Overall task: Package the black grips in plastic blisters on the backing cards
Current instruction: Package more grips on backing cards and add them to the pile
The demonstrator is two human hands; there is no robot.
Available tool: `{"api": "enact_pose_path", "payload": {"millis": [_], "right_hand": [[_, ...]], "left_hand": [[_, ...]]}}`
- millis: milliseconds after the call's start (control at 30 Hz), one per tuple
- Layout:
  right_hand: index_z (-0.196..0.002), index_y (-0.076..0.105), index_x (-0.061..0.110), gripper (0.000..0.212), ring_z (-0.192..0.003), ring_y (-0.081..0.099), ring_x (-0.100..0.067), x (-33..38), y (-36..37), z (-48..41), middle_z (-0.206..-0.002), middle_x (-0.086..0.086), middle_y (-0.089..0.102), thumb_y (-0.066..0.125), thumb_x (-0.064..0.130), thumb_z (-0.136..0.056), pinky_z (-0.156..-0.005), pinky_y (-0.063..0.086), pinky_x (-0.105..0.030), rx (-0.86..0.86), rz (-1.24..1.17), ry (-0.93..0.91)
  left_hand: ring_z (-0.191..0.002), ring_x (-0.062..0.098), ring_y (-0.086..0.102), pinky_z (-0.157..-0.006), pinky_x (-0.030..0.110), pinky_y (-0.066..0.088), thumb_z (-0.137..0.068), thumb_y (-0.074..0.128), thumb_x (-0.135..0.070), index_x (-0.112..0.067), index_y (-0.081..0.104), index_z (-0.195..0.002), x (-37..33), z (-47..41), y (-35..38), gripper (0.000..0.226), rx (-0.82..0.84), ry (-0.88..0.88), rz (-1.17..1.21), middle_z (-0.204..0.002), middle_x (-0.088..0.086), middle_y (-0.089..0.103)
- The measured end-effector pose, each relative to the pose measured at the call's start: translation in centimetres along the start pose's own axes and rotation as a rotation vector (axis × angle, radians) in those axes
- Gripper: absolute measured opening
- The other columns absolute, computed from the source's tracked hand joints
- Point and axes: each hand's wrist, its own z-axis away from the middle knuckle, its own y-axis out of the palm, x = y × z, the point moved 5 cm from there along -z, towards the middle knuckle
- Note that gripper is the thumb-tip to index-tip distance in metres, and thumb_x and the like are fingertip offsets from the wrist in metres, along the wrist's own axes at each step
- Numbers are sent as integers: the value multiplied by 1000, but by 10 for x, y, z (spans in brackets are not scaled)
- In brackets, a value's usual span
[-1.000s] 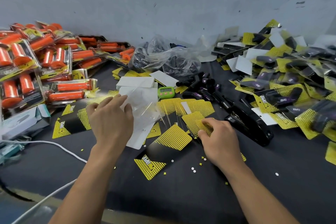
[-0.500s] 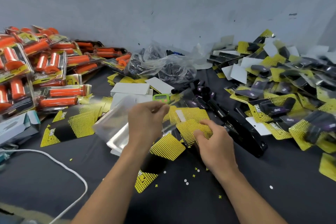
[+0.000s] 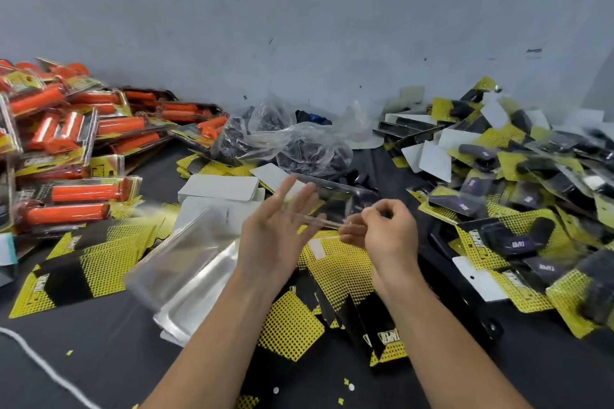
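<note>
Left hand flat, fingers straight, resting against a clear blister. Right hand pinches the blister's near end. Cards fanned directly under both hands. Blister stack just left of left hand. Grips bagged beyond the hands, finished packs right.

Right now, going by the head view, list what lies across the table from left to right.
orange grip packs → stack of clear blisters → left hand → right hand, pinching a clear blister → black stapler → pile of packaged black grips
</note>
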Motion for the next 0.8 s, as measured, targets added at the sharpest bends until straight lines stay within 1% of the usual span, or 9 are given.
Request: {"api": "enact_pose_path", "payload": {"millis": [100, 200, 267, 367, 433, 467, 567, 667, 800], "right_hand": [[-101, 56, 3, 6, -58, 71, -30, -23, 11, 8, -73, -18, 71, 51, 3, -105, -51, 58, -32, 86, -134, 187], [-95, 61, 2, 13, -51, 65, -23, -29, 22, 19, -65, -11, 70, 53, 7, -104, -45, 53, -29, 298, 36, 208], [-90, 66, 9, 17, -50, 64, -17, -22, 17, 22, -66, -5, 72, 57, 17, -102, -47, 50, -26, 320, 340, 46], [-87, 67, 26, 17, -62, 64, -4, 2, 1, 20, -71, 7, 71, 58, 24, -101, -50, 44, -10, 89, 825, -387], [-118, 68, 24, 23, -96, 66, -8, 7, -2, 17, -109, 5, 73, 54, 13, -103, -75, 51, -8, 35, 914, -483], [-137, 60, 19, 38, -120, 60, -14, 2, 0, 12, -132, 0, 66, 51, 7, -102, -97, 51, -18, 76, 970, -468], [-159, 34, 15, 63, -153, 26, -20, -16, 5, 1, -162, -4, 37, 45, -2, -99, -126, 25, -37, 209, 1161, -369], [-153, 41, 22, 55, -143, 36, -23, -20, 6, -11, -155, -1, 41, 46, 7, -100, -118, 32, -38, 173, 1324, -418], [-130, 52, 28, 33, -103, 49, -21, -20, 6, -17, -130, 0, 45, 54, 15, -100, -82, 43, -34, 97, 1311, -414]], "left_hand": [[-140, 26, 52, -121, 50, 37, -66, 80, -8, -16, 47, -154, 2, 2, 6, 94, 241, -34, -33, -149, 8, 56], [-124, 22, 66, -107, 44, 51, -77, 75, -5, -16, 59, -139, 9, -4, -7, 66, 23, -23, -144, -131, 9, 69], [-106, 23, 71, -93, 39, 57, -86, 72, -6, -13, 60, -132, 9, -6, -14, 48, -111, -1, -105, -110, 9, 73], [-84, 24, 70, -66, 30, 59, -92, 60, -8, -13, 61, -116, 6, -5, -23, 25, -240, -12, -143, -89, 9, 73], [-70, 21, 68, -52, 25, 52, -95, 55, -14, -12, 65, -108, 4, -1, -27, 16, -284, -33, -208, -81, 10, 72], [-65, 20, 67, -47, 23, 49, -94, 56, -19, -12, 69, -104, 4, 0, -27, 17, -297, -34, -256, -78, 11, 72], [-61, 20, 63, -44, 21, 40, -84, 66, -33, -15, 76, -97, 4, 3, -24, 24, -277, -28, -422, -78, 12, 72], [-61, 20, 66, -42, 20, 36, -97, 54, -46, -11, 74, -110, 9, 3, -23, 42, -260, -46, -537, -80, 14, 75], [-65, 21, 70, -39, 17, 37, -100, 32, -71, -24, 71, -118, 9, 1, -22, 64, -248, -50, -581, -83, 17, 76]]}}
